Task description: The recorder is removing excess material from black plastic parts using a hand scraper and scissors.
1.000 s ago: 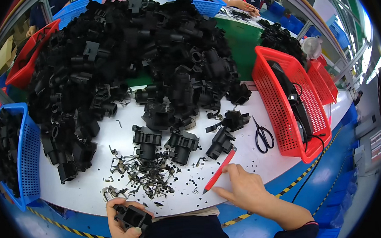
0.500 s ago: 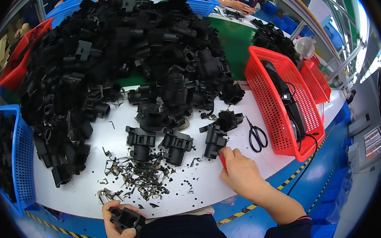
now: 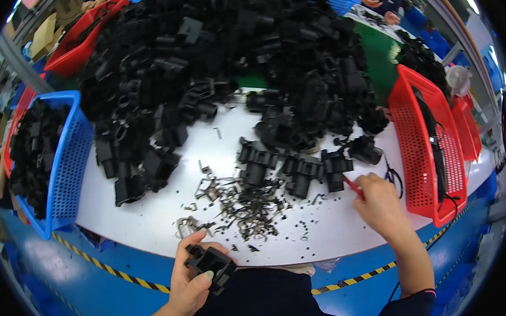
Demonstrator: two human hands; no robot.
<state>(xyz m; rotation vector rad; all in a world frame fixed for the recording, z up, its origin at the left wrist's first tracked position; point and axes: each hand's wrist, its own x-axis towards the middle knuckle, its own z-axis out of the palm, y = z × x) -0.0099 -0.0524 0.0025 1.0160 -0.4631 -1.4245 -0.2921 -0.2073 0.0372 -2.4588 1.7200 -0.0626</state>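
Near the table's front edge, my left hand grips a hollow black plastic housing, its opening facing up. My right hand is closed around a slim red tool; its exact kind is unclear. The tool's thin end points at a black plastic part just beyond my fingers. This part stands beside two similar black housings, one in the middle and one to the left. Scattered small dark clips and dots lie between my hands. Black-handled scissors rest partly behind my right hand.
A large heap of black plastic parts covers the back of the white table. To the left stands a filled blue basket; to the right, a red basket holding a dark corded item. Another person's hands show across the table.
The view has swung left, so everything appears farther right. The black part by my right hand now sits closer to the two housings. My left hand still holds its housing.
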